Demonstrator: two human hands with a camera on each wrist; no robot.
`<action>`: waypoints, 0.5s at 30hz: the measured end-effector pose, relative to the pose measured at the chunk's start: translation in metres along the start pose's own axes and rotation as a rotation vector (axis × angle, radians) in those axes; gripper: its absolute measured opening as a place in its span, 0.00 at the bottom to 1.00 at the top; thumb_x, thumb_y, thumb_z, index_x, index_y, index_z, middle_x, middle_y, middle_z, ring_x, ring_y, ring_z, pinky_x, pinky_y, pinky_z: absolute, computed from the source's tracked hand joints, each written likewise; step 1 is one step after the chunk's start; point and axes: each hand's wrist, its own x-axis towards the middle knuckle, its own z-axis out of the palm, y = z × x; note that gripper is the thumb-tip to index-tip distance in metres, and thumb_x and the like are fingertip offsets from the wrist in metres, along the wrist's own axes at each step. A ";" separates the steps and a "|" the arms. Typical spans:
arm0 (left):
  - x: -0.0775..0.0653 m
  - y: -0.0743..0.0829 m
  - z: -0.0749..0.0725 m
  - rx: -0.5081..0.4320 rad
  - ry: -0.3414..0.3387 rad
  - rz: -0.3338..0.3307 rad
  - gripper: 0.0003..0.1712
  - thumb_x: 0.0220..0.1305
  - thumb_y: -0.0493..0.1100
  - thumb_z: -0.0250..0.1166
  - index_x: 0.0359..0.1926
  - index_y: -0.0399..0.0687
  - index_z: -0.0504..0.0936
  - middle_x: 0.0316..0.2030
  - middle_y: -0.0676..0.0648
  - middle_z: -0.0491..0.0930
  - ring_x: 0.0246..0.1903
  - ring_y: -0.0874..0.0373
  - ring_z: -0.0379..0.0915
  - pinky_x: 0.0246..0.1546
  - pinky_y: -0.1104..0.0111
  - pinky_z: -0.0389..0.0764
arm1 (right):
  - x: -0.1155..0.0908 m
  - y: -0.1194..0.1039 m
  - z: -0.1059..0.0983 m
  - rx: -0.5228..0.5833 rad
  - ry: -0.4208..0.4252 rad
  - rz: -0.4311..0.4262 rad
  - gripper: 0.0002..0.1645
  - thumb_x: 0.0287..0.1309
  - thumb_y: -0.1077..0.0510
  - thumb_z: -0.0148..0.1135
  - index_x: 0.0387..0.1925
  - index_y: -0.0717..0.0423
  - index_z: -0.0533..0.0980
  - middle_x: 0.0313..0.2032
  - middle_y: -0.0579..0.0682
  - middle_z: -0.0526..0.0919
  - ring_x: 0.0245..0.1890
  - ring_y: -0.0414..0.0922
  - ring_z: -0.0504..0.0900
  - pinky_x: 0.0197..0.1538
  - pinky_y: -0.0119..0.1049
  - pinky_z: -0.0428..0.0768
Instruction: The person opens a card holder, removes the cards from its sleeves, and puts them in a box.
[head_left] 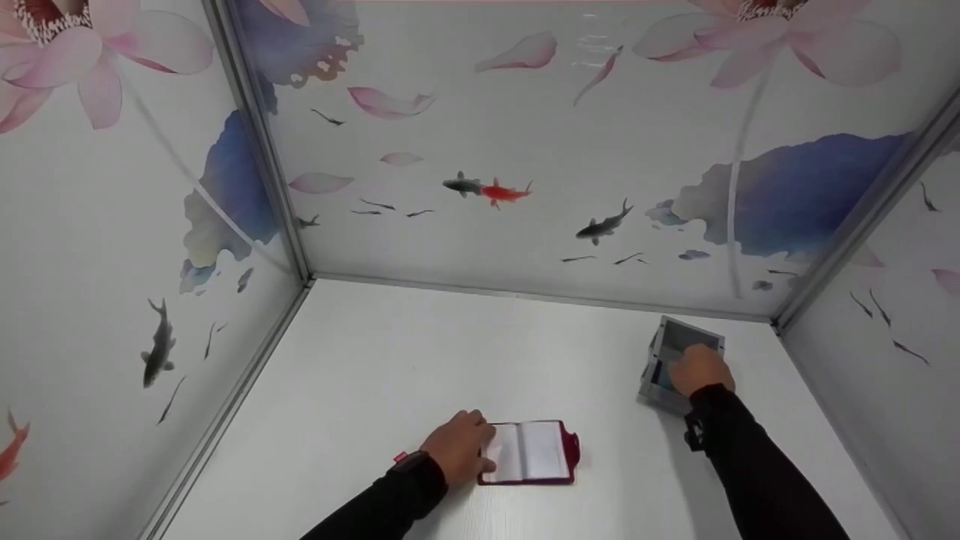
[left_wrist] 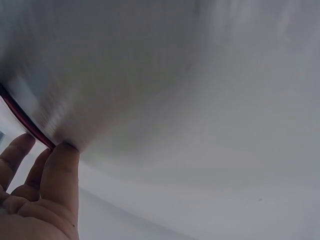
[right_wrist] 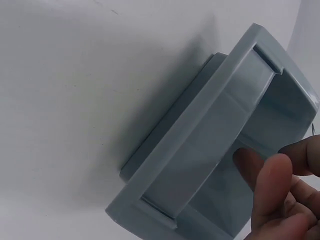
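Note:
In the head view an open notebook [head_left: 541,448] with a dark red cover and white pages lies on the white table. My left hand [head_left: 459,448] rests at its left edge, fingers and thumb touching the page side. The left wrist view shows that hand [left_wrist: 47,185] by the dark red cover edge [left_wrist: 22,116]. To the right stands a grey plastic box [head_left: 688,330], and my right hand [head_left: 702,369] reaches over its opening. In the right wrist view the fingers of the right hand [right_wrist: 280,185] are loosely bent inside the box's rim [right_wrist: 185,135]; nothing shows between them.
White panels printed with lotus flowers and fish enclose the table [head_left: 420,352] on the left, back and right. The back wall [head_left: 480,247] meets the table along a grey metal strip. The box stands near the back right corner.

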 end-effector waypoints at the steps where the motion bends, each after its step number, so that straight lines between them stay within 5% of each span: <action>1: 0.000 -0.001 -0.001 -0.008 -0.003 -0.004 0.24 0.70 0.56 0.82 0.59 0.49 0.90 0.54 0.50 0.85 0.52 0.55 0.79 0.55 0.65 0.85 | 0.000 -0.001 -0.001 0.002 0.012 -0.011 0.21 0.70 0.62 0.59 0.17 0.57 0.72 0.17 0.45 0.71 0.18 0.44 0.69 0.24 0.37 0.68; 8: 0.003 -0.009 -0.011 -0.184 -0.036 -0.065 0.36 0.72 0.52 0.81 0.75 0.48 0.83 0.63 0.47 0.85 0.62 0.53 0.81 0.68 0.59 0.83 | -0.006 -0.016 -0.008 0.028 0.064 -0.043 0.34 0.82 0.55 0.57 0.14 0.45 0.61 0.15 0.41 0.60 0.17 0.43 0.61 0.25 0.38 0.61; 15: 0.002 -0.019 -0.028 -0.348 -0.027 -0.070 0.39 0.77 0.52 0.77 0.82 0.47 0.76 0.66 0.43 0.79 0.61 0.50 0.84 0.66 0.57 0.85 | -0.012 -0.044 -0.009 0.073 0.058 -0.014 0.37 0.93 0.41 0.43 0.19 0.47 0.63 0.17 0.44 0.63 0.19 0.46 0.64 0.28 0.41 0.62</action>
